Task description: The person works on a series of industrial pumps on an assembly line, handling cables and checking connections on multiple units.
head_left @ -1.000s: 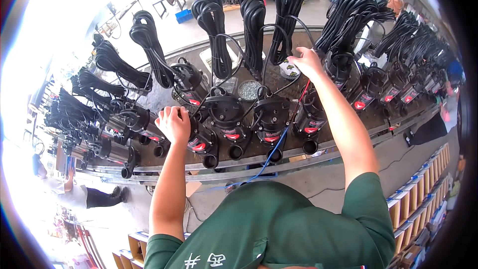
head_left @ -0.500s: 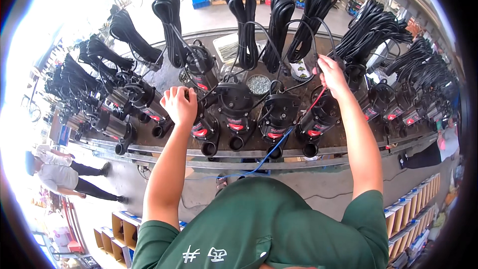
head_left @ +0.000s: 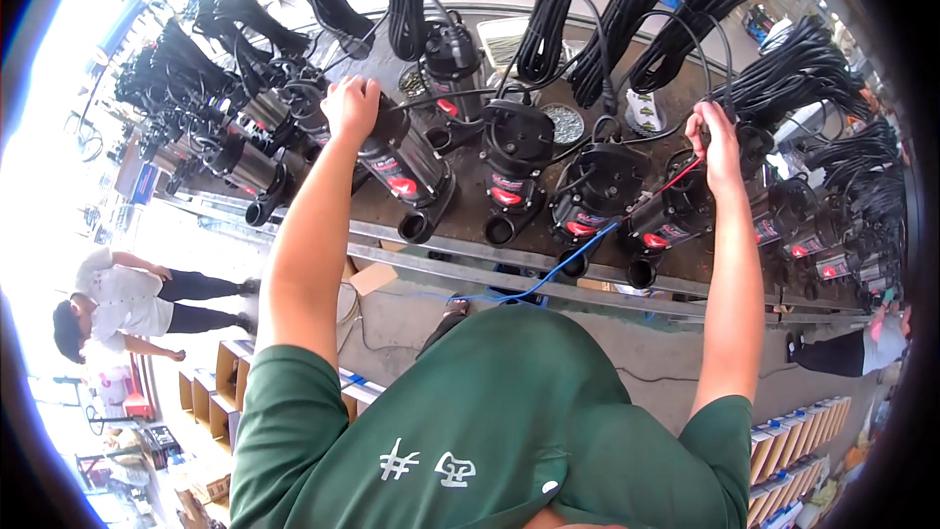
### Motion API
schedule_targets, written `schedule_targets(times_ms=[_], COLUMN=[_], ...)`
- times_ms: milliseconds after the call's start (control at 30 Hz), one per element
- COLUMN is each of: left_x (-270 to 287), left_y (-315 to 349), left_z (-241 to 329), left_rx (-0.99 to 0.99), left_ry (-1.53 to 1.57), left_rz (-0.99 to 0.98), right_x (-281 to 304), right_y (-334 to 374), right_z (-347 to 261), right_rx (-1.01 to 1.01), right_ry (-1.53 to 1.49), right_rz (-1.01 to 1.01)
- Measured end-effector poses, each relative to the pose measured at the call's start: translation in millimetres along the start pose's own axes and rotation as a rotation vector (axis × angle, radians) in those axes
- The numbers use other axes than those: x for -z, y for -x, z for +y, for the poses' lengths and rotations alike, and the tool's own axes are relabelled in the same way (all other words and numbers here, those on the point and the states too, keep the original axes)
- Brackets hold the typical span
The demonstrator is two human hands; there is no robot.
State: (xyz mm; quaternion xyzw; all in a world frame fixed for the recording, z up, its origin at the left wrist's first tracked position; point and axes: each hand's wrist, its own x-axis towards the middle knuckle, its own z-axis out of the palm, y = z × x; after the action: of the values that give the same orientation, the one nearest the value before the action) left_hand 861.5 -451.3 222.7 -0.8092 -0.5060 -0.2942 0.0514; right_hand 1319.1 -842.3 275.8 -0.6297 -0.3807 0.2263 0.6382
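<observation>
Where bench bends, R fingers unclear

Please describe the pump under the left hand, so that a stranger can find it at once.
On the long metal bench, a row of black pumps stands below hanging cable coils. The left hand rests on top of one pump. Unlike its upright neighbours, it leans toward the bench's near edge.

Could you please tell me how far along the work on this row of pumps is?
Looks done: pumps at far left stand with cords bundled. In hand: left hand grips a pump; right hand holds a cord above another pump. How many remain on the right is unclear.
</observation>
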Motion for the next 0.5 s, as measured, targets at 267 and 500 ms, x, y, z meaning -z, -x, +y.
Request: schedule_targets(times_ms=[267,500], left_x=[-19.0,-44.3], left_y=[-30.6,-56.9], left_z=[-26.7,-16.8], left_rx=[-0.011,-0.032], left_ry=[0.021,0.050], left_rz=[-0.040,-0.046], right_x=[10.8,16.1], right_y=[-3.7,-1.1], right_z=[9.1,9.8], right_rx=[-0.051,-0.014], right_ry=[-0.125,-0.167], right_rz=[-0.047,-0.121])
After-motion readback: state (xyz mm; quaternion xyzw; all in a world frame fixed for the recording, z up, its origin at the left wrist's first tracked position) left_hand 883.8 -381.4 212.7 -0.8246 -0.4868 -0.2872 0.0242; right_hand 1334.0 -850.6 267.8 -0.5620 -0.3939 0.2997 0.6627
